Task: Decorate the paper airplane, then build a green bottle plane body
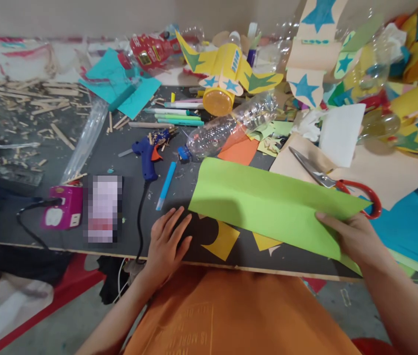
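Observation:
A long sheet of bright green paper (253, 197) lies across the front of the dark table, slightly bent. At its right end my right hand (355, 236) grips it, thumb on top and fingers hidden underneath. My left hand (170, 241) rests flat near the table's front edge, fingers spread and holding nothing, just left of the sheet. Yellow paper scraps (223, 239) stick out below the green paper. Red-handled scissors (323, 177) lie open behind its right end, the handles close to the sheet's corner. A blue marker (166, 185) lies beyond my left hand.
A blue glue gun (147, 155) with a trailing cord, a phone (103, 209) and a pink power adapter (62, 207) lie left. Behind are a clear plastic bottle (231, 123), several markers and a yellow winged paper model (227, 69). Wood scraps litter the far left; another person's arm shows there.

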`<state>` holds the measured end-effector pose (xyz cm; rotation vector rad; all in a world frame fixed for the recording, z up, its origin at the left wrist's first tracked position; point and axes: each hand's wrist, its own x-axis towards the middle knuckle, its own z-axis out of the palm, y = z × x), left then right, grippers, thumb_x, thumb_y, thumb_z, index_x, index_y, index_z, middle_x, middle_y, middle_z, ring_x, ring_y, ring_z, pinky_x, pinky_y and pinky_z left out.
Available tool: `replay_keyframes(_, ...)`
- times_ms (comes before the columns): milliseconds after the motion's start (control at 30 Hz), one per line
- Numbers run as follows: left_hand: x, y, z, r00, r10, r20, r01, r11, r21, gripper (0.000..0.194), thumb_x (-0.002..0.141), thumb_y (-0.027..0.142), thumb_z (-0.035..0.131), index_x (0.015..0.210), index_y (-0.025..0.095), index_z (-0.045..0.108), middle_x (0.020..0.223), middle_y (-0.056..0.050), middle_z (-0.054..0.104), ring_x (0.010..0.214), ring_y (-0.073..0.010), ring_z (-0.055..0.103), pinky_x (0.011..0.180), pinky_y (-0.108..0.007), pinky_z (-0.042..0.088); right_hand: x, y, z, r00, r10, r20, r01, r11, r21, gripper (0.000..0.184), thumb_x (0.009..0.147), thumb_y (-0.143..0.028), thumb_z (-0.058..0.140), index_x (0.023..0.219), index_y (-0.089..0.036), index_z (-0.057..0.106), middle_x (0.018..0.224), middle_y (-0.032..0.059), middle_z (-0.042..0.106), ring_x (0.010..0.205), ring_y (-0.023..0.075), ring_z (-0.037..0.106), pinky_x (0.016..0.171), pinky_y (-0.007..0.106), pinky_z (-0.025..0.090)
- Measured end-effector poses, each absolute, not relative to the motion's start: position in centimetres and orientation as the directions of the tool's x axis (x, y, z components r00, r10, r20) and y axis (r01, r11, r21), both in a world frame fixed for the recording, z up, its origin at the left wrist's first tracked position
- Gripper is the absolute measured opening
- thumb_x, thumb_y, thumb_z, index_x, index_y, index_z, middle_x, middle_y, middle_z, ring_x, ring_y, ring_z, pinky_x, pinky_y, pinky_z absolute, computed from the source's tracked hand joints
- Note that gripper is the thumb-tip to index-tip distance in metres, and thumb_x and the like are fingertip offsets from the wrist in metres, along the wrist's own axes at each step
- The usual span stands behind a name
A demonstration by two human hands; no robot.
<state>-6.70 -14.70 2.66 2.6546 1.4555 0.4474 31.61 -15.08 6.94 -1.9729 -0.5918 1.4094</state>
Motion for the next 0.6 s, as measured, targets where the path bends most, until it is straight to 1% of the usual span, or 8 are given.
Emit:
replay_keyframes(100,-6.6,-14.4,3.0,0.507,0.824,0.254,0.777,-0.564,0.28,0.057,0.095,0.017,0.049,0.151,0.023,0.036,0.137,-0.014,0.06,0.127,-0.0277,0.055,0.102,-0.041,0.046,32.7,-15.3,6.5,0.479,0.644,-0.596,-0.137,-0.616,-0.776,0.027,0.051,-0.038,0.085,0.071,-0.025,0.073,0.068,0.0077,0.076,0.058,0.0315,0.071,0.051,0.045,0.062)
replay_keyframes(167,-6.2,-14.1,3.4,0.513,0.817,0.262,0.737,-0.576,0.354,0.057,0.095,0.015,0.049,0.15,0.024,0.037,0.136,-0.014,0.06,0.126,-0.026,0.056,0.102,-0.039,0.049,33.4,-15.2,6.5,0.591,0.614,-0.522,-0.14,-0.56,-0.817,0.022,0.048,-0.031,0.083,0.065,-0.025,0.07,0.073,0.0096,0.077,0.071,0.0353,0.074,0.068,0.052,0.063)
replay_keyframes(200,-5.9,-13.9,3.6,0.515,0.815,0.264,0.711,-0.579,0.4,0.057,0.095,0.014,0.049,0.15,0.024,0.038,0.137,-0.014,0.059,0.126,-0.0249,0.057,0.102,-0.038,0.05,33.7,-15.1,6.5,0.645,0.594,-0.481,-0.137,-0.529,-0.837,0.021,0.046,-0.029,0.082,0.061,-0.025,0.068,0.076,0.0103,0.078,0.079,0.037,0.074,0.079,0.055,0.061)
replay_keyframes(267,-5.0,-13.3,4.2,0.511,0.82,0.258,0.644,-0.564,0.517,0.055,0.096,0.014,0.049,0.148,0.026,0.039,0.138,-0.013,0.058,0.125,-0.022,0.059,0.102,-0.035,0.051,33.8,-14.8,6.7,0.717,0.563,-0.41,-0.136,-0.464,-0.876,0.019,0.046,-0.027,0.079,0.059,-0.025,0.066,0.084,0.0104,0.079,0.097,0.0383,0.072,0.1,0.056,0.052)
replay_keyframes(333,-3.7,-12.4,4.8,0.508,0.824,0.252,0.535,-0.531,0.657,0.051,0.098,0.016,0.046,0.148,0.029,0.039,0.14,-0.012,0.057,0.125,-0.0192,0.06,0.102,-0.033,0.052,33.2,-14.2,6.8,0.741,0.573,-0.35,-0.134,-0.385,-0.913,0.019,0.048,-0.026,0.077,0.065,-0.025,0.067,0.092,0.01,0.079,0.109,0.0367,0.069,0.111,0.055,0.043)
replay_keyframes(433,-0.7,-10.5,5.7,0.537,0.827,0.164,0.343,-0.392,0.854,0.05,0.101,0.029,0.044,0.15,0.031,0.034,0.145,-0.011,0.055,0.131,-0.0228,0.056,0.107,-0.04,0.05,31.2,-13.2,6.5,0.729,0.634,-0.256,-0.111,-0.259,-0.959,0.027,0.055,-0.026,0.076,0.081,-0.022,0.071,0.1,0.0112,0.078,0.111,0.033,0.069,0.111,0.052,0.044)
replay_keyframes(500,1.6,-8.8,5.9,0.567,0.823,0.028,0.218,-0.183,0.959,0.061,0.099,0.045,0.047,0.153,0.028,0.028,0.151,-0.015,0.049,0.132,-0.0274,0.056,0.107,-0.044,0.05,29.6,-12.6,6.1,0.704,0.668,-0.241,-0.121,-0.221,-0.968,0.031,0.06,-0.029,0.076,0.089,-0.021,0.071,0.102,0.0116,0.078,0.104,0.0314,0.072,0.105,0.051,0.05)
replay_keyframes(600,4.7,-6.2,5.8,0.593,0.795,-0.13,0.036,0.134,0.99,0.083,0.088,0.065,0.054,0.155,0.026,0.023,0.152,-0.017,0.047,0.132,-0.0316,0.056,0.105,-0.044,0.051,27.5,-12.1,5.1,0.561,0.798,-0.221,-0.042,-0.239,-0.97,0.03,0.073,-0.037,0.07,0.098,-0.02,0.068,0.099,0.0104,0.077,0.092,0.0302,0.075,0.088,0.051,0.06)
